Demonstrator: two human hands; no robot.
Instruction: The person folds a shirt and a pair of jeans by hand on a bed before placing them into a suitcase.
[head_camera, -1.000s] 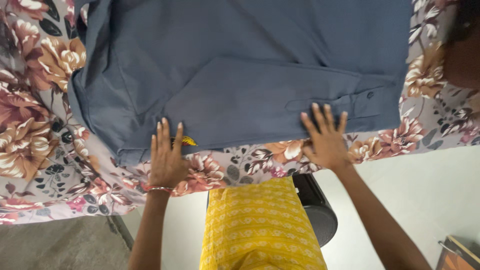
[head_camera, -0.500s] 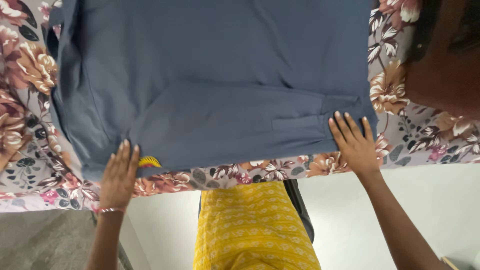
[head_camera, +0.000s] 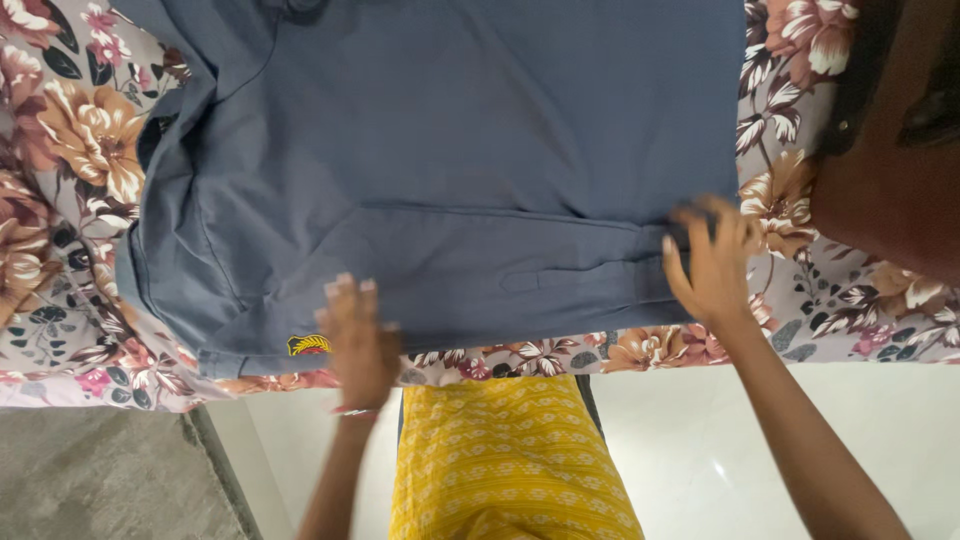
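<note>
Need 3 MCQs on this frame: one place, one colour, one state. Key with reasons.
1. Where does the left hand lie?
A. on the shirt's near edge, beside the yellow emblem
B. on the brown bag
C. on the floor

2. What colour is the shirt?
A. red
B. slate blue
C. white

3. How is the right hand?
A. flat and open
B. fingers curled at the shirt's edge
C. off the bed

Key: 1 A, it rests right of the emblem. 2 B, blue cloth on the floral sheet. 3 B, its fingers bend over the fabric.

One blue garment (head_camera: 450, 170), one floral sheet (head_camera: 80, 150), two hands (head_camera: 360, 340)
</note>
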